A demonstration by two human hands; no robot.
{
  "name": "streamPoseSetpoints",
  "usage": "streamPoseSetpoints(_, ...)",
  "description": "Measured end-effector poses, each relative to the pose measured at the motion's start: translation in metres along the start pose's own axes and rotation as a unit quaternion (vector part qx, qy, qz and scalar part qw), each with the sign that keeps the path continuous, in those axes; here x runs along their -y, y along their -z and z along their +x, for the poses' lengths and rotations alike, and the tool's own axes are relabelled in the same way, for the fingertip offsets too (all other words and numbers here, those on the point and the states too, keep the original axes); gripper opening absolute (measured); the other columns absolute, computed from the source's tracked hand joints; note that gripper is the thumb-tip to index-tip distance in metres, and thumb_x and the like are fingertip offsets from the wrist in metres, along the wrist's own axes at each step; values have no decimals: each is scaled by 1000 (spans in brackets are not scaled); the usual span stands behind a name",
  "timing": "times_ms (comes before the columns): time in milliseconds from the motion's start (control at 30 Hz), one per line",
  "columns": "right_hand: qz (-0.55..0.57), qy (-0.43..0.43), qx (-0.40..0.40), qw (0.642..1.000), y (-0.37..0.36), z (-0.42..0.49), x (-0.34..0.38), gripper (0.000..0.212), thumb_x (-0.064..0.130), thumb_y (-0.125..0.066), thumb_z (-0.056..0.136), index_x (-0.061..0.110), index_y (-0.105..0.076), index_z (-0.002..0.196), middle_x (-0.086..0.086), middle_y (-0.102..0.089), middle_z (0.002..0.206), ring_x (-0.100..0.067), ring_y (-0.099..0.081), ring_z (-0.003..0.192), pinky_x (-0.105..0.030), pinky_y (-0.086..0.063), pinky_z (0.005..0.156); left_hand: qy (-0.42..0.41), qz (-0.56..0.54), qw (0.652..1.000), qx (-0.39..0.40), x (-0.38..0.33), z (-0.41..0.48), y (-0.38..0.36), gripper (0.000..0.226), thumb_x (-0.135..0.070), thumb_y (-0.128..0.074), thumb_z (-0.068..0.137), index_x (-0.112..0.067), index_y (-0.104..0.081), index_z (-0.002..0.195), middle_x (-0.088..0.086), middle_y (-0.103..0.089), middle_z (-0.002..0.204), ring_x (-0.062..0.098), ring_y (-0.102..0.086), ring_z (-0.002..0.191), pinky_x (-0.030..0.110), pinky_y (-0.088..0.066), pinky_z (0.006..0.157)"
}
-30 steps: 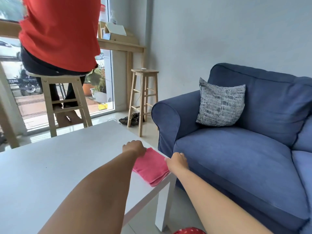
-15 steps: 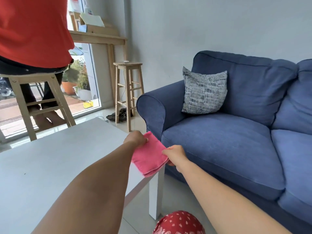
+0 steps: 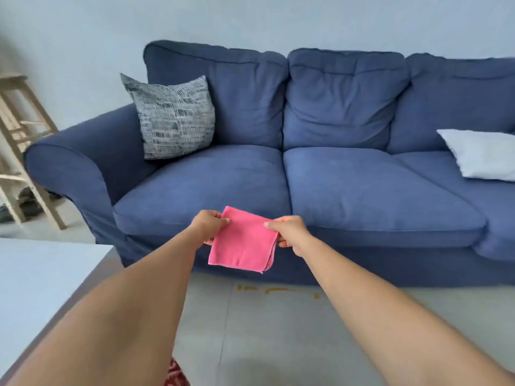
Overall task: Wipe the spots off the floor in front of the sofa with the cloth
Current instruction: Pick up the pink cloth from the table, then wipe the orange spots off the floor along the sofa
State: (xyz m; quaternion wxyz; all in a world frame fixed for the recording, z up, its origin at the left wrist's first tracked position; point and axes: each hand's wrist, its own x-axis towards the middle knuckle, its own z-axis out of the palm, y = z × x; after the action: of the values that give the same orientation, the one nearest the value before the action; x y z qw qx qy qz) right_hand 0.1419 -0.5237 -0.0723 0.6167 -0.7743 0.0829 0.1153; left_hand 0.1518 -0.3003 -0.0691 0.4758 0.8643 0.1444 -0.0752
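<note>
A folded pink cloth (image 3: 243,241) hangs in the air in front of the blue sofa (image 3: 348,188). My left hand (image 3: 208,225) pinches its left edge and my right hand (image 3: 289,231) grips its right edge. Below the cloth, yellow-orange spots and streaks (image 3: 278,290) lie on the grey tiled floor (image 3: 278,338) close to the sofa's base. Both arms reach forward from the bottom of the view.
A white table (image 3: 41,280) fills the lower left. A patterned grey cushion (image 3: 174,118) leans at the sofa's left end and a white cushion (image 3: 485,154) lies at its right. A wooden stool (image 3: 19,151) stands left of the sofa.
The cloth has been lifted off the table's corner and now hangs between both hands. The view has swung right, from the table and window to the sofa front.
</note>
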Motion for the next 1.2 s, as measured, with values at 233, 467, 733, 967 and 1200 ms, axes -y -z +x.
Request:
streamPoseSetpoints(233, 32, -114, -97, 988, 106, 16, -123, 9, 14, -70, 86, 15, -65, 79, -8, -66, 78, -18, -58, 62, -28, -50, 59, 45, -9, 987, 152, 7, 16, -174, 10, -17, -61, 92, -13, -63, 83, 7, -59, 75, 23, -57, 65, 52, -59, 75)
streamPoseSetpoints(467, 28, -204, -158, 966, 138, 44, -249, 17, 10, -68, 86, 17, -64, 70, -5, -62, 68, -19, -54, 57, -27, -47, 55, 107, 26, 967, 230, 68, 39, -297, 17, -9, -52, 93, -16, -63, 81, 8, -62, 82, 22, -60, 67, 35, -59, 53)
streamPoseSetpoints(733, -38, -237, -192, 952, 136, 87, -348, 17, 11, -70, 81, 19, -68, 66, 2, -68, 77, -22, -65, 84, -32, -51, 79, 181, 56, 954, 233, 134, 70, -383, 15, -9, -50, 91, -12, -64, 94, 6, -63, 76, 29, -64, 61, 45, -62, 64)
streamPoseSetpoints(967, -339, -150, -192, 909, 113, 110, -388, 40, 21, -56, 90, 17, -56, 129, -11, -60, 123, -31, -56, 117, -39, -42, 97, 136, 146, 970, 142, 172, 91, -417, 38, -18, -45, 89, -26, -56, 125, 6, -66, 113, 29, -65, 101, 37, -55, 85)
streamPoseSetpoints(1200, -537, 90, 11, 839, 45, 104, -444, 57, 50, -33, 95, 24, -46, 144, -8, -35, 157, -28, -29, 146, -48, -15, 119, -119, 371, 916, 91, 207, 98, -419, 51, -21, -31, 99, -19, -31, 150, 4, -31, 157, 24, -25, 145, 37, -17, 120)
